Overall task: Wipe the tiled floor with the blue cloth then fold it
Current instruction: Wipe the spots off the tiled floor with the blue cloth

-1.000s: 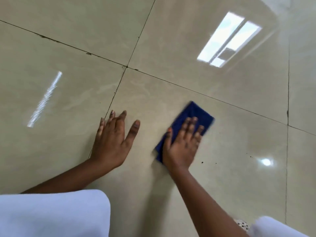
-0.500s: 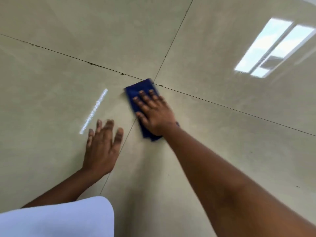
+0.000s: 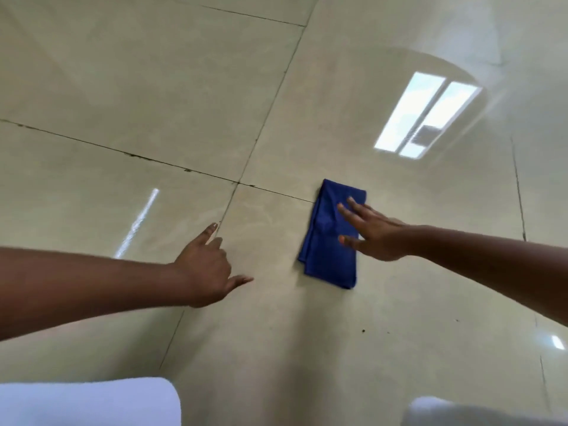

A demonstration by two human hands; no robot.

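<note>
Cloth (image 3: 330, 241), folded into a blue strip, lies flat on the floor (image 3: 153, 96), right of centre; its long axis runs near to far, far end over a grout line. The right hand (image 3: 368, 230) presses it, fingers straight and spread, pointing left. The left hand (image 3: 206, 265) hovers left, forefinger and thumb extended, other fingers curled, holding nothing.
</note>
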